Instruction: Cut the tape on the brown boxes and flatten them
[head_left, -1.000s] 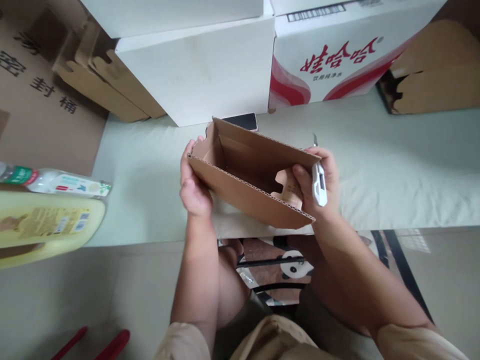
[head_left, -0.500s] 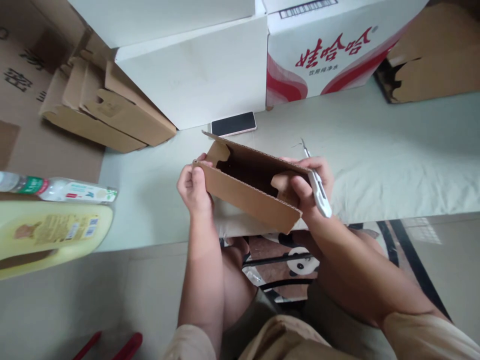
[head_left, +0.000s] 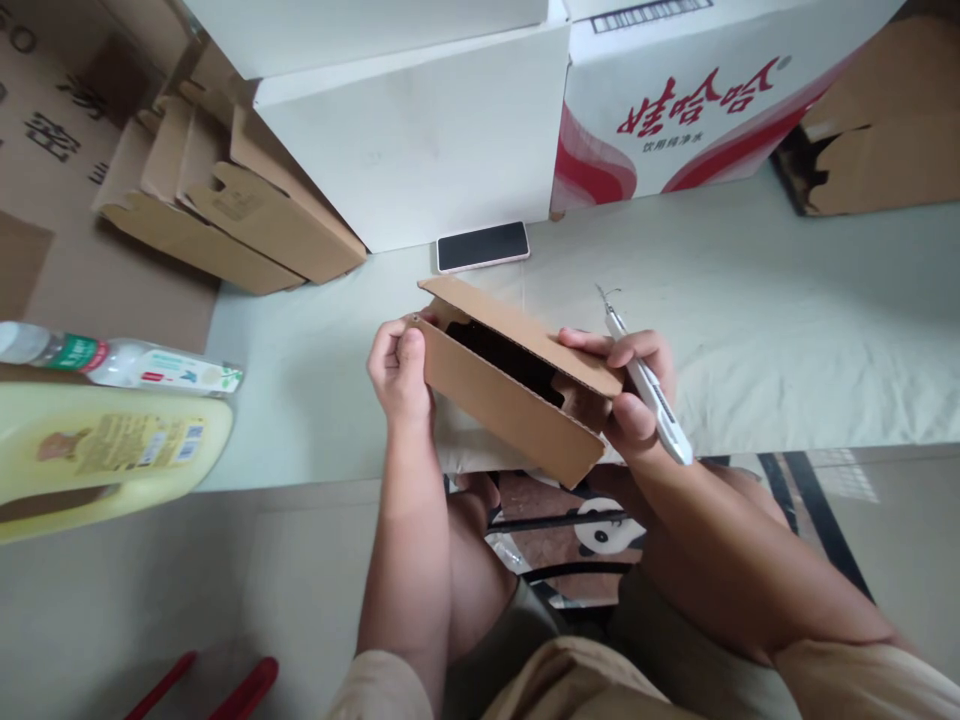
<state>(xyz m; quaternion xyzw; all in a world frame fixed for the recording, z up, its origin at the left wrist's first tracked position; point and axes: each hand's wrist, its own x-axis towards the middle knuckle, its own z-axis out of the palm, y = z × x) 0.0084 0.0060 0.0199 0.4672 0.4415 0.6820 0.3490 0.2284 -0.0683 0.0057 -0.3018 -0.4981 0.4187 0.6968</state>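
Note:
A small brown cardboard box (head_left: 514, 415) is held tilted over the front edge of the covered table. Its top flap is folded partly over, leaving a dark gap. My left hand (head_left: 401, 365) grips the box's left end, thumb on the near side. At the right end, my right hand (head_left: 641, 385) has a white utility knife (head_left: 651, 395) in its fingers. Its fingertips rest on the flap and the thumb is near the box's right corner. The knife's narrow tip points away from me, with a thin curled sliver by it.
A phone (head_left: 484, 246) lies beyond the box, against white cartons (head_left: 420, 150). Folded cardboard boxes (head_left: 247, 215) stand at the left, an opened carton (head_left: 885, 165) at the far right. A clear bottle (head_left: 127, 362) and a yellow jug (head_left: 150, 445) are at the left edge.
The box's far flap has tipped inward over the opening, narrowing the gap. My right fingers have moved onto the flap, and the knife has shifted slightly to the right and nearer me.

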